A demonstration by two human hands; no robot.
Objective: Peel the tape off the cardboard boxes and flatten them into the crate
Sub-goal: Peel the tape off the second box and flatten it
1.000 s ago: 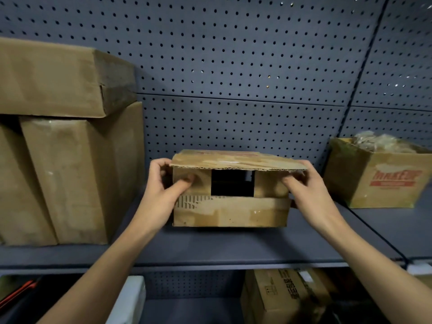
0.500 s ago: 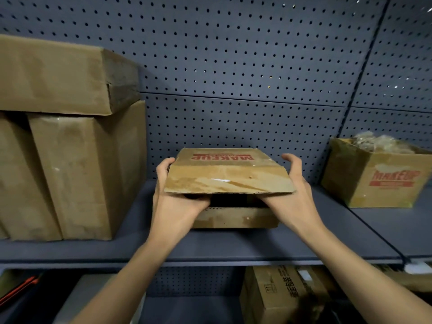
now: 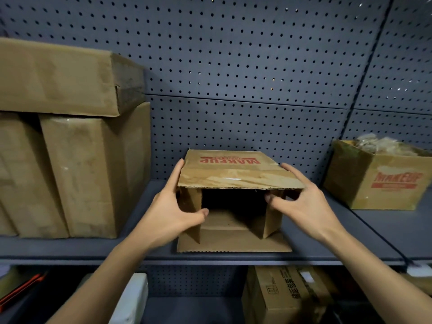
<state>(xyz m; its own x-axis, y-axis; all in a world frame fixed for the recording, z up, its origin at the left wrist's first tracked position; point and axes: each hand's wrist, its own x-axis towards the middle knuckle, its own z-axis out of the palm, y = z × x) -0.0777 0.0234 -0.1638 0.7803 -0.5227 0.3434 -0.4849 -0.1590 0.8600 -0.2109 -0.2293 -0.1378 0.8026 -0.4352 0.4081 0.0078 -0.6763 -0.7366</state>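
A small brown cardboard box (image 3: 233,169) with red upside-down MAKEUP print lies on its side on the grey shelf (image 3: 364,232), its open end facing me. All its flaps are spread; the bottom flap lies flat on the shelf. My left hand (image 3: 173,211) grips the left side flap, thumb inside, fingers along the box's left wall. My right hand (image 3: 301,202) holds the right side flap, thumb curled inside the opening, fingers over the top right corner. The inside is dark and looks empty. No crate shows.
Two large taped cardboard boxes (image 3: 88,174) are stacked at the left. Another MAKEUP box (image 3: 383,183), open and filled with packing, stands at the right. Pegboard (image 3: 245,78) backs the shelf. A printed box (image 3: 287,293) and a white object (image 3: 133,298) sit below.
The top flap that was folded down over the opening is lifted. The side flaps have swung outward and the bottom flap lies flat. Both hands moved onto the side flaps.
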